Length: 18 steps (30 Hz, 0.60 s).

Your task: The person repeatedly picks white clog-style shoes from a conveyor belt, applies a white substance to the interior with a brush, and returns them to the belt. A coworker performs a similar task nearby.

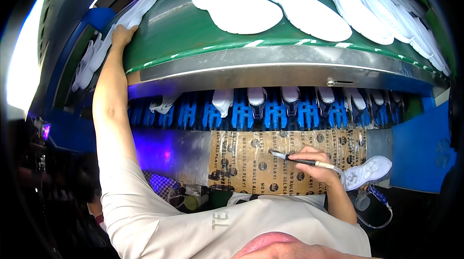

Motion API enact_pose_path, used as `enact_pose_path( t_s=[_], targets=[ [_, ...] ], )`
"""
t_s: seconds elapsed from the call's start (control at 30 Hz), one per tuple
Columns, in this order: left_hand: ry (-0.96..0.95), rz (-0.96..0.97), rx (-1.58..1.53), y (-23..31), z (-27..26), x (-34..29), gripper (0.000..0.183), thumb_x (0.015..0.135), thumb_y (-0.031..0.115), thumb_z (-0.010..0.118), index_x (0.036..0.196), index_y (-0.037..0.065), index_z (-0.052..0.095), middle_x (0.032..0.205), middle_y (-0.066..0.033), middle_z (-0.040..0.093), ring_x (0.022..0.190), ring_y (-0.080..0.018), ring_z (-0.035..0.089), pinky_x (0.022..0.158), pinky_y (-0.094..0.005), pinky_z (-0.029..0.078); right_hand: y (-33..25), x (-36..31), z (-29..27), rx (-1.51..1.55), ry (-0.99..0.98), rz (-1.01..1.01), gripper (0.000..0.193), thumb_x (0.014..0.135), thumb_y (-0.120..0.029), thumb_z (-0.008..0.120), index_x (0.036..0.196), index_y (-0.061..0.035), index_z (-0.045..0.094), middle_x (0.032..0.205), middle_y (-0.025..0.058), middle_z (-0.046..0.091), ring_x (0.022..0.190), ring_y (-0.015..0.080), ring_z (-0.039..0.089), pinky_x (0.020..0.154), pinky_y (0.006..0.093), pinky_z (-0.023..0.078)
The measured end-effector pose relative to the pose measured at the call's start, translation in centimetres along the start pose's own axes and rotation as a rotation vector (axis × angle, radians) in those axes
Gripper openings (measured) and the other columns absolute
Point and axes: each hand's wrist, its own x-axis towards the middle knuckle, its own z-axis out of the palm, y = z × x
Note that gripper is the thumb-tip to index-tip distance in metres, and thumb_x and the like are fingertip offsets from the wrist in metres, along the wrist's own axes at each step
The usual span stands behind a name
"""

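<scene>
My left arm stretches far out to the left side of the green conveyor belt (169, 32). There my left hand (123, 35) is closed at the near end of a white shoe sole (139, 10); its fingertips are partly hidden. Lower down, my right hand (314, 165) grips a brush (303, 161) with a dark handle, its bristle end pointing left. A pale tube runs from the handle past my wrist. Beneath the brush lies a printed brown cardboard sheet (251, 162) covering the ledge. Close to my right wrist, a white sole (369, 172) rests with its studded side up.
Several white soles (237, 7) lie on the belt, crowding toward the right. Below its metal edge (280, 63), blue holders (241, 114) carry white and dark shoe uppers (291, 99). More white soles (89, 61) sit at the left. Blue panels (423, 152) flank the ledge.
</scene>
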Motion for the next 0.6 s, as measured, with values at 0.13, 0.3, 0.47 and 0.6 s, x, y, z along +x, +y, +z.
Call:
enact_pose_path(
  t_s=[0.13,0.3,0.47,0.6],
  targets=[
    [0.064,0.037,-0.130,3.3,-5.2,-7.9,0.076,0.079,0.057,0.076,0.113,-0.010,0.070,0.118,-0.0323,0.069,0.116,-0.0404,0.066,0.101,-0.0450,0.050,-0.6,-0.2,0.2,0.018,0.027,-0.025,0.030,0.084,-0.007,0.075,0.114,-0.0064,0.078,0.093,0.0085,0.073,0.084,0.0202,0.067,0.074,0.0308,0.054],
    [0.228,-0.114,-0.666,2.6,-9.6,-19.9,0.077,0.075,0.049,0.084,0.119,-0.010,0.061,0.113,-0.0257,0.070,0.107,-0.0345,0.069,0.092,-0.0416,0.053,-0.7,-0.9,0.7,-0.025,0.153,-0.054,0.030,0.080,-0.003,0.076,0.110,-0.0064,0.079,0.092,0.0079,0.075,0.078,0.0168,0.068,0.068,0.0296,0.054],
    [0.222,-0.019,-2.009,0.5,-10.9,-32.3,0.054,0.096,0.024,0.066,0.140,0.002,0.044,0.133,-0.0197,0.058,0.115,-0.0354,0.063,0.100,-0.0632,0.048,-0.1,-2.2,1.9,0.315,0.374,0.023,0.025,0.087,-0.004,0.073,0.112,-0.0035,0.075,0.098,0.0037,0.074,0.079,0.0086,0.064,0.069,0.0223,0.050],
    [-0.090,0.068,-2.768,2.2,-8.0,-40.1,0.046,0.095,0.036,0.049,0.123,0.003,0.064,0.126,-0.0192,0.066,0.115,-0.0390,0.063,0.103,-0.0658,0.046,-0.1,-2.3,1.9,0.526,0.464,0.041,0.023,0.090,-0.006,0.072,0.113,-0.0019,0.072,0.095,0.0005,0.069,0.076,0.0059,0.055,0.069,0.0191,0.043]
  ],
)
